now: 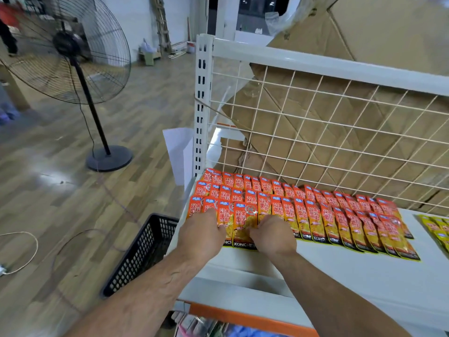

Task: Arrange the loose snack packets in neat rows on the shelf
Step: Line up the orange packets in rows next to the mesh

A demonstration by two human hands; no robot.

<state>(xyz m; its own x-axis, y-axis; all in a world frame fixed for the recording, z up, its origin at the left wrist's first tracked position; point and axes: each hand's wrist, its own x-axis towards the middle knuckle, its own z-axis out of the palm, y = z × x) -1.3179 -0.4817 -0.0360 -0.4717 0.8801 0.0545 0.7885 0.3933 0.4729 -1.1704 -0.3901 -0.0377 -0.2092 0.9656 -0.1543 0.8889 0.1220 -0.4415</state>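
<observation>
Snack packets (315, 215) in rows, left hand (201, 233), right hand (273, 237) atop them, grip unclear

left hand (202, 233), right hand (273, 235), touching orange packets (315, 215)

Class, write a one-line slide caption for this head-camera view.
Left hand and right hand touch the front row of orange snack packets lined up on a white shelf.
</observation>
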